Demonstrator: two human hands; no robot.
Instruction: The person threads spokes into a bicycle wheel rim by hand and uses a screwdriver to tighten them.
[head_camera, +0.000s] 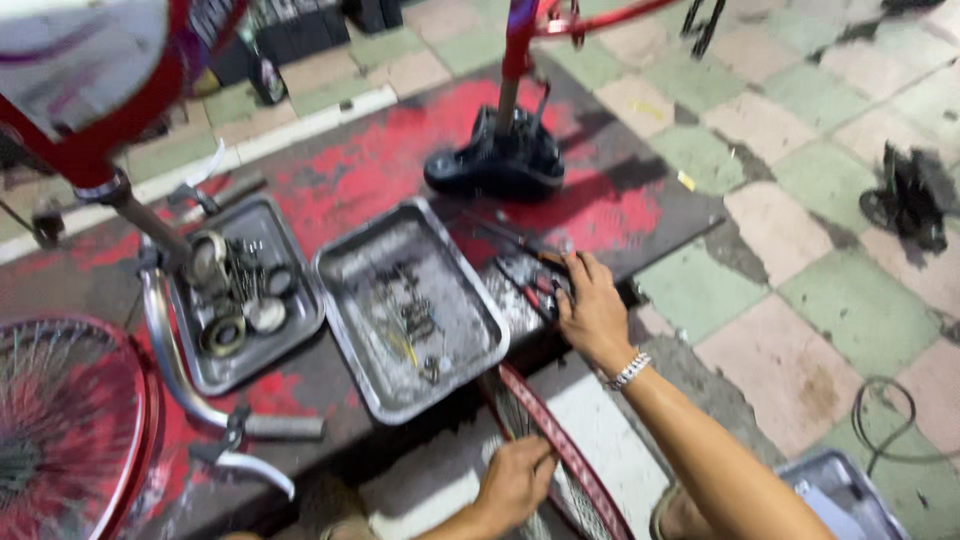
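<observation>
Pliers (535, 290) lie under the right hand (592, 312), fingers curled over them; left hand (515, 482) grips the red rim (560, 445), fingers closed.

I see a red wheel rim (560, 450) with thin spokes, tilted, running from beside the near corner of the middle tray down toward the near edge of the view. My left hand (515, 482) grips it low down, fingers wrapped over its edge. A cluster of hand tools (530, 280) with red and dark handles, pliers among them as far as the blur lets me tell, lies on the floor just right of that tray. My right hand (592, 305) rests palm-down on them, fingers spread over the handles.
</observation>
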